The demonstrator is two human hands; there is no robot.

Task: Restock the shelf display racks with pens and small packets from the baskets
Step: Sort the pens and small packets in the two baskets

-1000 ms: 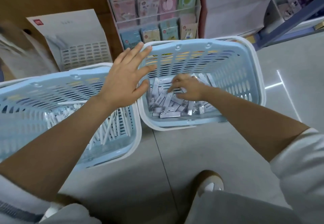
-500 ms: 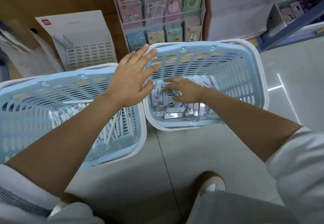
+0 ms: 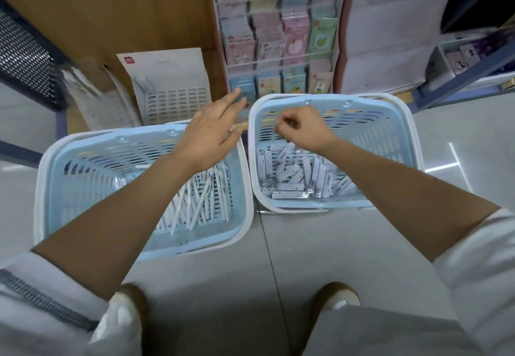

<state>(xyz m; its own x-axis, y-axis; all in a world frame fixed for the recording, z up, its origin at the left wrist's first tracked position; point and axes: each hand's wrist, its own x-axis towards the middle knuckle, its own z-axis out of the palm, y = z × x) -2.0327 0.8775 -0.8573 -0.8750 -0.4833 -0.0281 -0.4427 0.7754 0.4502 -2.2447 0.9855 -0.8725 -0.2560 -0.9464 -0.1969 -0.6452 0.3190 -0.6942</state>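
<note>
The left forearm (image 3: 133, 210) and the right forearm (image 3: 404, 194) are bare and reach forward and inward from white sleeves (image 3: 479, 266) pushed up toward the elbows. The left hand (image 3: 211, 132) is held palm down with a straight wrist. Its fingers are extended, slightly spread and pointing forward-right, and they grip nothing. The right hand (image 3: 303, 130) hovers near it, knuckles up, with its fingers curled toward the thumb in a pinch. Whether anything sits between them cannot be told.
</note>
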